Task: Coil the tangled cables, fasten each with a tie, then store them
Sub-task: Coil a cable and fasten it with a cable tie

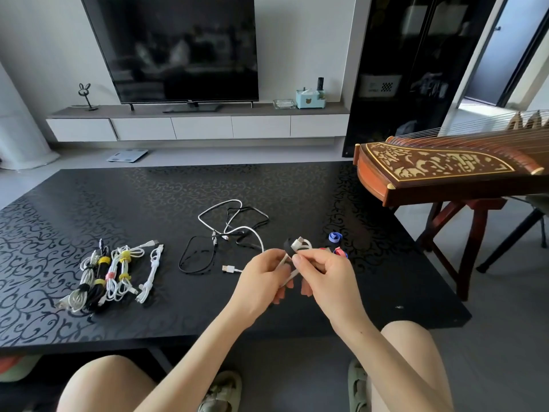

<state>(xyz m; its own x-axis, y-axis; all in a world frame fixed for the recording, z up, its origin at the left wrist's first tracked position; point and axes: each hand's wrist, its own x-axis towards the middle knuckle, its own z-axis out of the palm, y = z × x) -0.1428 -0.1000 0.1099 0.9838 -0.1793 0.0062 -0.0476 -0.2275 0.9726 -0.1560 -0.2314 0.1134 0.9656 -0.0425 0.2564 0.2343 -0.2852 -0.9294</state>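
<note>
At the bottom, two bare knees [110,382] and green sandals [222,391] sit at the near edge of a black patterned table [371,286]. Above the table's near half, both hands meet on one white coil [301,244]. The left hand [261,281] has its fingers curled round the coil's lower part. The right hand [323,272] pinches the coil with thumb and forefinger, its other fingers folded under. A black tie [287,245] sits against the coil's top left, just above the right thumb; whether it is fastened cannot be told. A white USB plug [228,268] lies on the table just left of the left hand. Just beyond the right hand lie a red tie [341,252] and, a little farther, a blue tie [334,237], both rolled. Well to the left, a row of bundles [110,275] lies side by side, white and black cables bound with yellow, pink and black ties. Beyond the hands, mid-table, a loose tangle [228,230] of white and black cables sprawls. At the far right a carved wooden zither [439,173] on a stand overhangs the table's corner. On the floor past the table lies a scale [127,155]. Against the wall, a low bench [202,126] carries a dark TV [181,46] and a pale blue box [309,99]; a black cabinet [416,69] stands to their right.
</note>
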